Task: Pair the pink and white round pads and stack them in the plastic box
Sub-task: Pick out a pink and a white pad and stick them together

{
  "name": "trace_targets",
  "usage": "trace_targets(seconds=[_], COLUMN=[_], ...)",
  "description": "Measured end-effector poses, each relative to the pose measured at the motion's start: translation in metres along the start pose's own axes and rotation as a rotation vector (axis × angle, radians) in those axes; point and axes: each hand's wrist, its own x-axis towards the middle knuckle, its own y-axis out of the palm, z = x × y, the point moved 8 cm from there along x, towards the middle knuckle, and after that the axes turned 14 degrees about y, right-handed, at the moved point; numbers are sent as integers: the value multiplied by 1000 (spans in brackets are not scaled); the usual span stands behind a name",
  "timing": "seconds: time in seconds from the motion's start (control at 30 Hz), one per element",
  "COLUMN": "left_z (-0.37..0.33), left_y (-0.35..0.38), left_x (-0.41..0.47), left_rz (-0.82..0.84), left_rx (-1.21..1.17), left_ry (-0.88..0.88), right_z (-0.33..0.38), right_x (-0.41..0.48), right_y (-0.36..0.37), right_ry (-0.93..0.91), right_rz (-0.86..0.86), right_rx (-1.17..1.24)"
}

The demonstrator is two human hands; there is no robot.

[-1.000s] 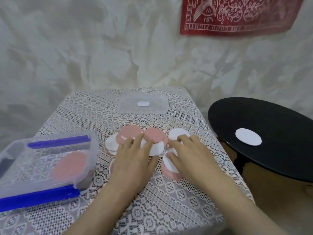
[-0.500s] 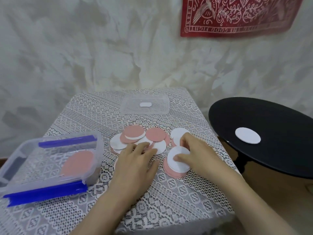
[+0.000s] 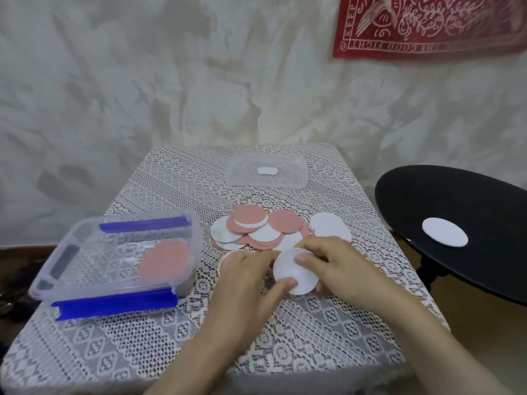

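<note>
White lace covers the table [image 3: 285, 352] I am looking down on through the head camera. My right hand [image 3: 339, 269] pinches a white pad [image 3: 291, 269] just above the cloth, with the thumb on its top face and the fingers curled under its right edge. My left hand [image 3: 245, 280] lies low beside it, fingers close together and fairly straight. Its thumb touches the pad's near edge, and its fingers partly cover a second white pad [image 3: 228, 256]. Whether a pink one lies under the held pad I cannot tell.

Just beyond both hands sits a loose heap of pads [image 3: 256, 232], pink and white overlapping. The plastic box [image 3: 196, 243] with blue clips stands to the left of the heap, with one pink pad [image 3: 165, 262] flat on its floor. Its clear lid [image 3: 245, 178] lies near the table's far edge. To the right, apart from the table, a black round top [image 3: 456, 201] carries a single white disc [image 3: 445, 236]. A red printed cloth [image 3: 427, 24] hangs on the wall.
</note>
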Motion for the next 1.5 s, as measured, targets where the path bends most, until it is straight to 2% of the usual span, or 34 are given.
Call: trace_targets(seconds=[0.1, 0.17, 0.23, 0.3, 0.4, 0.53, 0.6, 0.77, 1.03, 1.2, 1.33, 1.5], left_z=[5, 9, 14, 17, 19, 16, 15, 22, 24, 28, 32, 36], left_y=[-8, -8, -5, -4, -5, -6, -9, -18, -25, -27, -24, -24], left_x=[3, 7, 9, 9, 7, 4, 2, -8, -19, -22, -23, -22], left_rz=[-82, -111, -105, -115, -147, -119, -113, -127, -130, -164, -132, -161], left_rx=[-77, -123, -160, -186, -269, -351, -297, -229, -199, -323, -401, -449], left_ry=[-24, -35, -60, -60, -67, -115, -103, -147, -174, -224, -281, -322], right_z=[0, 0, 4, 8, 7, 4, 3, 2, -15, -16, -13, -5], right_x=[3, 7, 9, 10, 13, 11, 9, -2, -7, -1, 6, 14], right_y=[0, -4, -13, -14, -8, 2, 2, -29, -37, -35, -39, -37], right_ry=[18, 25, -13, -40, -40, -30, -38, -28, 111, 151, 110, 11], right_rz=[20, -26, -137, -173, -109, -29, -39, -250, -212, -220, -271, -207], right_rx=[48, 38, -80, -152, -31, -23, -105, -490, -654, -616, -532, -161])
